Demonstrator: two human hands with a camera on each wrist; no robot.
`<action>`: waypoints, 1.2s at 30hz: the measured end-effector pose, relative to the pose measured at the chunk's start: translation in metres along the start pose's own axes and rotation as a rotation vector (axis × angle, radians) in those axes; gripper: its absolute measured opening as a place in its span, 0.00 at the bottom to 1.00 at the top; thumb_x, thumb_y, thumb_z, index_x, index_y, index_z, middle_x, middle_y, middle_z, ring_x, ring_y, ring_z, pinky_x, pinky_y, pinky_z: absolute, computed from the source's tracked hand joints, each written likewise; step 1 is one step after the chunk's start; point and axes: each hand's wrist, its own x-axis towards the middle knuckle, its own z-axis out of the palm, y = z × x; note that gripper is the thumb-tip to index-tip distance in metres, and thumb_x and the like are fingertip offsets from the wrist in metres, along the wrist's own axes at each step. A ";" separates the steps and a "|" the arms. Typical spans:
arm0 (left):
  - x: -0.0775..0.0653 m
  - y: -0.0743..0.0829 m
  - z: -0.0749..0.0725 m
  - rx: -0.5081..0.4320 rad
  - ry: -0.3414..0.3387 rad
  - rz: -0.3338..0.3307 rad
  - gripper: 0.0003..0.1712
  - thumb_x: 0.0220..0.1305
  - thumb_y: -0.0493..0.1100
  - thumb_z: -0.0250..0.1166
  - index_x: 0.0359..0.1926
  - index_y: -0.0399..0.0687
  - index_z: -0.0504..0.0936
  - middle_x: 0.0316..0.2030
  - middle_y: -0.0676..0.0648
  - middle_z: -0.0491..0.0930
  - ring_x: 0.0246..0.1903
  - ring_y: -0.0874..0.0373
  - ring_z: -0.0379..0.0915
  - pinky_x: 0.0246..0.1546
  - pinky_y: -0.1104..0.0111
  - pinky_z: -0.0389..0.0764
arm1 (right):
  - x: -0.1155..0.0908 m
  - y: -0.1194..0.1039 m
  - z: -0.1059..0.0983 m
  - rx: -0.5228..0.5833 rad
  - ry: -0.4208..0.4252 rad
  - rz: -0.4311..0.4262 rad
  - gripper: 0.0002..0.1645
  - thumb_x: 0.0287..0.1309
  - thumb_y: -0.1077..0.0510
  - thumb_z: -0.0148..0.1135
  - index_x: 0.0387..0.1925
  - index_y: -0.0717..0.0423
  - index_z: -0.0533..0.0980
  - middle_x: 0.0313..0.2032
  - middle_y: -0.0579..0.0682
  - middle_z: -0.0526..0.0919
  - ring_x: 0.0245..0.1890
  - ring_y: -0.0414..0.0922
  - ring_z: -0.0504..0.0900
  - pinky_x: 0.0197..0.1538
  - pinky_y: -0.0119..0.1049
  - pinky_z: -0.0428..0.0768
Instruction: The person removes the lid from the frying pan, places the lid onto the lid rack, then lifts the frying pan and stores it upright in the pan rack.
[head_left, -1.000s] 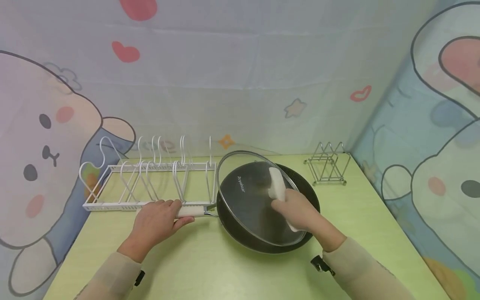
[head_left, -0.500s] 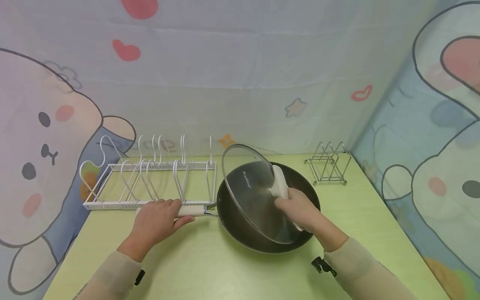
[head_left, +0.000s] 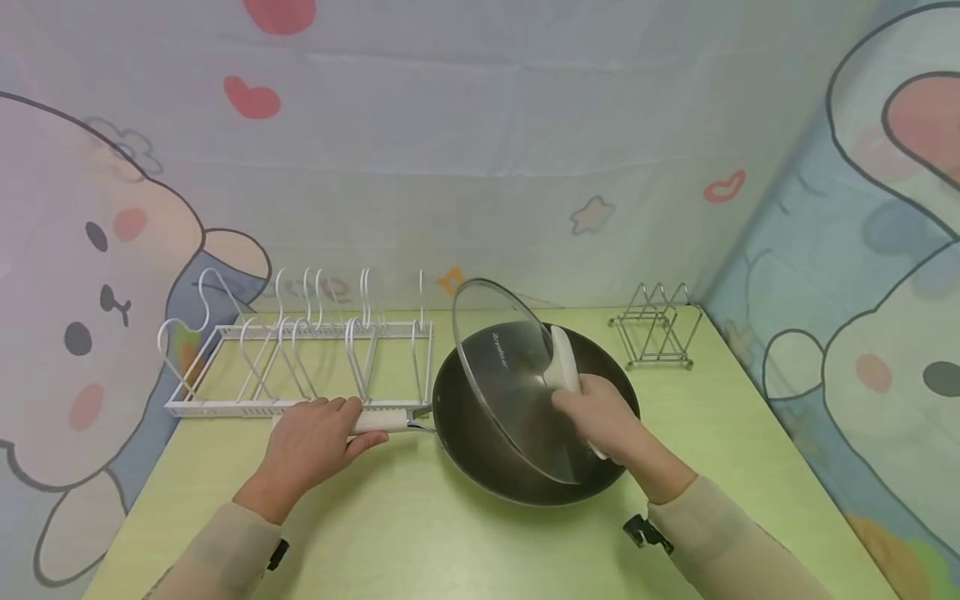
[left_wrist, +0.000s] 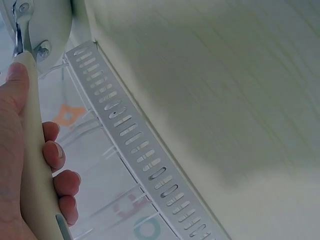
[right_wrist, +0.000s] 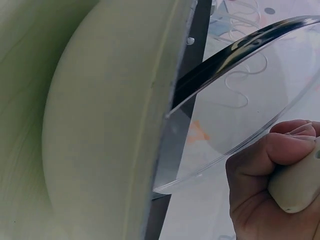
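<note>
A dark-lined frying pan (head_left: 480,467) with a cream outside rests on the table. My left hand (head_left: 315,446) grips its cream handle (head_left: 381,421); the left wrist view shows the fingers (left_wrist: 67,182) curled round that handle (left_wrist: 35,150). In my right hand (head_left: 600,417) is the white handle (head_left: 564,358) of a glass lid (head_left: 498,375). The lid is tilted over the pan, its left rim raised and its lower edge inside the pan's outline. In the right wrist view the lid's metal rim (right_wrist: 225,57) dips behind the pan's wall (right_wrist: 110,125).
A white wire rack (head_left: 300,408) with upright loops stands left of the pan, right behind the pan handle. A small metal wire rack (head_left: 660,358) stands at the back right. Printed cloth (head_left: 480,167) hangs behind the table.
My right hand has tilted the lid more steeply, raising its left rim and uncovering more of the pan's inside. My left hand has stayed on the pan handle.
</note>
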 end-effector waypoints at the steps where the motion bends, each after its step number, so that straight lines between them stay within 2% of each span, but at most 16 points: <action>1: 0.000 0.000 0.000 0.003 -0.004 0.001 0.33 0.62 0.72 0.71 0.28 0.50 0.70 0.17 0.56 0.64 0.16 0.60 0.59 0.18 0.67 0.63 | 0.000 0.001 0.000 0.010 -0.002 0.000 0.11 0.64 0.57 0.55 0.41 0.62 0.73 0.14 0.44 0.66 0.14 0.42 0.64 0.21 0.36 0.68; 9: 0.001 0.000 0.000 -0.003 -0.020 -0.007 0.33 0.63 0.71 0.71 0.29 0.49 0.70 0.18 0.55 0.65 0.16 0.60 0.60 0.19 0.67 0.64 | -0.001 0.000 -0.002 0.146 -0.077 0.010 0.05 0.63 0.59 0.53 0.34 0.58 0.67 0.14 0.43 0.63 0.14 0.41 0.60 0.19 0.34 0.62; 18: 0.001 0.000 0.000 -0.009 -0.012 -0.005 0.33 0.62 0.71 0.72 0.29 0.50 0.70 0.18 0.56 0.65 0.16 0.60 0.60 0.19 0.66 0.65 | 0.001 0.009 -0.006 0.249 -0.151 -0.013 0.10 0.64 0.62 0.52 0.28 0.55 0.62 0.15 0.43 0.62 0.14 0.41 0.59 0.20 0.34 0.61; 36: 0.002 0.000 0.002 -0.001 -0.009 -0.003 0.34 0.61 0.71 0.73 0.28 0.49 0.69 0.17 0.55 0.65 0.16 0.58 0.61 0.19 0.65 0.65 | 0.004 0.016 -0.013 0.447 -0.220 0.028 0.07 0.64 0.63 0.47 0.30 0.54 0.62 0.17 0.40 0.59 0.14 0.36 0.59 0.17 0.29 0.60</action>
